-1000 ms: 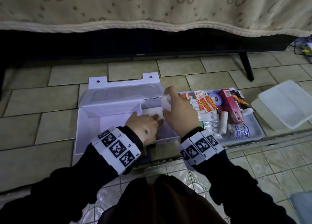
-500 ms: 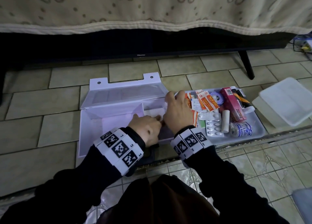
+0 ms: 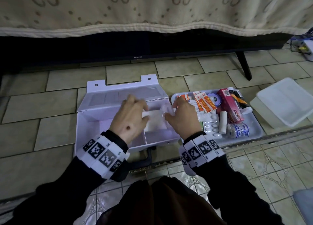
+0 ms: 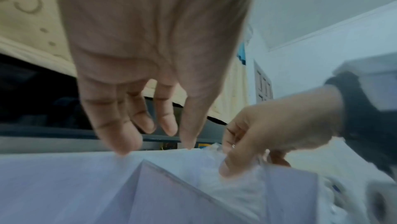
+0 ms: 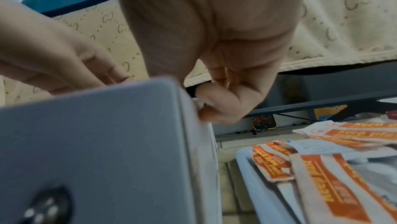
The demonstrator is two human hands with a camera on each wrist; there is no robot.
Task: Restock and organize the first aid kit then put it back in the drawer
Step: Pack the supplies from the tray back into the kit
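Observation:
The white first aid kit (image 3: 94,123) lies open on the tiled floor, lid (image 3: 118,96) tipped back. A white gauze packet (image 3: 154,121) in clear wrap sits in its right compartment. My left hand (image 3: 135,111) hovers over the box, its straight fingers (image 4: 126,142) touching the packet's left edge. At the box's right wall, my right hand (image 3: 172,110) pinches the crinkled wrapper end (image 4: 214,149) with curled fingers (image 5: 212,110). The left compartment looks bare.
Right of the kit a pale tray (image 3: 254,133) holds orange plaster strips (image 3: 205,102), a pink box (image 3: 232,106), blister packs (image 3: 210,126) and bandage rolls (image 3: 223,122). Clear plastic lids (image 3: 284,104) lie farther right. A cloth-draped television (image 3: 135,50) stands behind.
My right hand came down from above the box to its right wall with the wrapper. The left hand slid back and up over the packet, so the hands now sit apart.

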